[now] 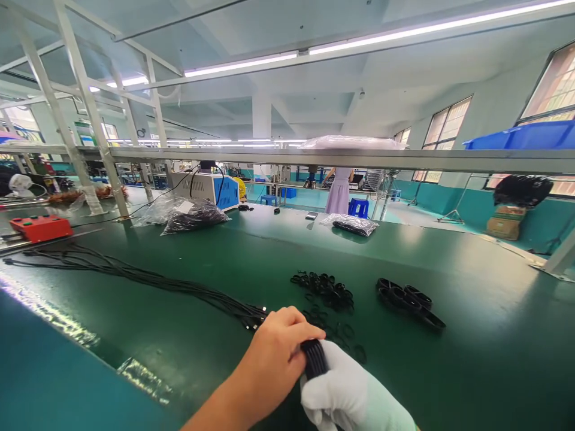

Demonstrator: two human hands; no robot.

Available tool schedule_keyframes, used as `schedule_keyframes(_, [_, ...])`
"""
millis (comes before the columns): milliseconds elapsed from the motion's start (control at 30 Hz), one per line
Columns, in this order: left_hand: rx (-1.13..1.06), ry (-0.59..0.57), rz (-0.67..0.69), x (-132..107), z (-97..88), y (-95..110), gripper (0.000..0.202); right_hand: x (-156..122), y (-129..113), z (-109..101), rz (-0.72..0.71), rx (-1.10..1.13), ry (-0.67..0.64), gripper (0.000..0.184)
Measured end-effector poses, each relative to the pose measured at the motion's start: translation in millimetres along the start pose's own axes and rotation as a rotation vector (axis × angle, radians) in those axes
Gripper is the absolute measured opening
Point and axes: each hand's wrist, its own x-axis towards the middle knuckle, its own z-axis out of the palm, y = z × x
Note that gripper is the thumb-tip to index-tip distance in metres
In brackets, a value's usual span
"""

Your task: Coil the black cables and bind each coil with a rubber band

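Note:
My bare left hand (274, 353) is closed around a bundle of black cables (315, 358) low in the middle of the view. My right hand (350, 392), in a white glove, grips the same bundle just below and to the right. Loose black cables (135, 276) trail from the left across the green table (471, 335) toward my hands. A heap of small black rings (326, 290) lies just beyond my fingers, with a few larger black rings (408, 299) to its right.
Clear bags of black parts (193, 215) (353, 224) lie farther back. A white and blue machine (211, 188) and a red box (40, 227) stand at the left. A person in a pale dress (339, 188) stands beyond the table. A metal rail (314, 157) crosses overhead.

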Motion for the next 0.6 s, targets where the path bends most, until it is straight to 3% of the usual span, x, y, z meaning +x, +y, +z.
schedule_keyframes(33, [0.058, 0.017, 0.032, 0, 3.7, -1, 0.045, 1, 3, -1, -0.003, 0.012, -0.003, 0.014])
schedule_keyframes(67, [0.086, 0.043, 0.038, 0, 7.4, -2, 0.047, 2, 6, -2, -0.019, 0.055, -0.016, 0.02])
schedule_keyframes(167, [0.068, 0.102, -0.01, 0, 15.4, -7, 0.05, 7, 18, -9, -0.022, 0.254, -0.093, 0.051])
schedule_keyframes(267, [0.052, 0.133, -0.054, 2, 17.2, -11, 0.047, 10, 20, -11, -0.023, 0.364, -0.194, 0.04])
schedule_keyframes(367, [0.033, 0.154, -0.086, 4, 15.6, -13, 0.043, 8, 16, -8, -0.122, 0.369, -0.248, 0.03])
schedule_keyframes(600, [-0.205, 0.174, -0.136, 1, 12.5, -9, 0.027, 22, 37, -9, -0.175, 0.419, -0.322, 0.048])
